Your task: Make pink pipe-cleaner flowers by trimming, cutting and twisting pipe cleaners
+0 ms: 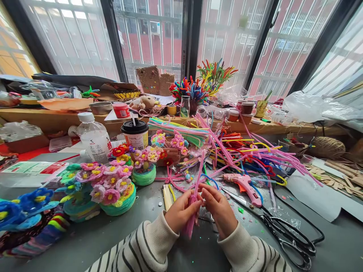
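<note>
Near the bottom middle, my left hand (183, 212) is closed around a bundle of pink pipe cleaners (189, 227). One end of the bundle hangs below the fingers, and a pink length rises above them toward the pile behind. Close on its right, my right hand (217, 208) has its fingers bent and pressed together at the bundle's side; what they hold, if anything, is too small to make out. A pink glue gun (246, 186) lies to the right, with black-handled scissors (279, 226) in front of it. A lighter-like object (168, 197) lies just beyond my left hand.
Pipe-cleaner flower pots (117, 202) stand on the left, near a plastic bottle (95, 141) and a lidded cup (136, 136). Loose pipe cleaners (241, 151) are heaped behind the hands. White paper (314, 196) and wooden sticks (337, 173) lie at the right. A cluttered ledge (167, 120) runs behind.
</note>
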### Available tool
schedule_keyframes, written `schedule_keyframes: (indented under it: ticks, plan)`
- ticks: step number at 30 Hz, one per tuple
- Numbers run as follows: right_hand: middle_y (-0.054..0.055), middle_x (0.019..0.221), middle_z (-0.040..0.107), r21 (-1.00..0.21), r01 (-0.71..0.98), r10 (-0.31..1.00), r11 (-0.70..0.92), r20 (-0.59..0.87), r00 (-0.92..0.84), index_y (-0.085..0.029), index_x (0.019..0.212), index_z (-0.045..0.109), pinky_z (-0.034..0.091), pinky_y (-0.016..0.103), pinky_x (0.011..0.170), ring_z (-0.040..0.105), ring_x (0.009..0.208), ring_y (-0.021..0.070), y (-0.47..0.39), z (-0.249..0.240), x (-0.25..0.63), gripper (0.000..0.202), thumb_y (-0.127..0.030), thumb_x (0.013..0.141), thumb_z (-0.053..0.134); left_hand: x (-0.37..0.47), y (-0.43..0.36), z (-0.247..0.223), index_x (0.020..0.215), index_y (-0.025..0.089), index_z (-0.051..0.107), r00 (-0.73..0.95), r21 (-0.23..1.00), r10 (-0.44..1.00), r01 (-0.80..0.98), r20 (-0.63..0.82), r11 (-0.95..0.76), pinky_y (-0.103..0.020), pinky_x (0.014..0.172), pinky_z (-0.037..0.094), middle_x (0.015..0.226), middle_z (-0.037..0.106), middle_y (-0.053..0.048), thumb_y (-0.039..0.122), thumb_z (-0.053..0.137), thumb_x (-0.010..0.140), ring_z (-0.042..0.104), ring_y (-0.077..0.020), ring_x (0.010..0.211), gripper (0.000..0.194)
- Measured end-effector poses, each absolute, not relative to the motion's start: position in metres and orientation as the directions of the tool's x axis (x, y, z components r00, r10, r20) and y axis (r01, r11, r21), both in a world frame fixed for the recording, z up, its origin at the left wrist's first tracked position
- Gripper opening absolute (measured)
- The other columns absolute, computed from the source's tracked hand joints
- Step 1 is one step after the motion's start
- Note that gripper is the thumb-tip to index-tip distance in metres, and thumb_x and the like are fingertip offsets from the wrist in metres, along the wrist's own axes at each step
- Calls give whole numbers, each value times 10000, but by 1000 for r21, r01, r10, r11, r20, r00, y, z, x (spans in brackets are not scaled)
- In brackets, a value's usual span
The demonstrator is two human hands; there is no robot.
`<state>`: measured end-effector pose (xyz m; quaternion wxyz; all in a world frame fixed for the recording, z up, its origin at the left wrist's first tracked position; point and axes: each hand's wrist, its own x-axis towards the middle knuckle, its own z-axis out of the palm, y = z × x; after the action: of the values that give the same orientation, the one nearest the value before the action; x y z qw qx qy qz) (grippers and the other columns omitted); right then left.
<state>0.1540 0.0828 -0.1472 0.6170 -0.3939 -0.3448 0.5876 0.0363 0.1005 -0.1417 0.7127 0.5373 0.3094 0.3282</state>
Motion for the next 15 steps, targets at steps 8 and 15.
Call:
schedule_keyframes:
  ticks: [8,15]
  plan:
    - [-46,578,499,-785,-620,996,1,-53,68,-150,610,563,407,156,509,458,517,47,80,-146,154,101,-227,610,629,35,96,-139,679,130,421,702,958,693,-51,-166,281,-205,434,412,512,499,38,404,554,590,490,-65,405,317]
    - [-35,581,507,-814,-576,988,69,-24,152,-155,646,549,385,163,467,475,525,68,81,-145,156,102,-233,628,613,34,99,-143,766,126,456,711,948,674,-33,-201,317,-128,263,201,411,341,100,417,476,658,258,5,261,311]
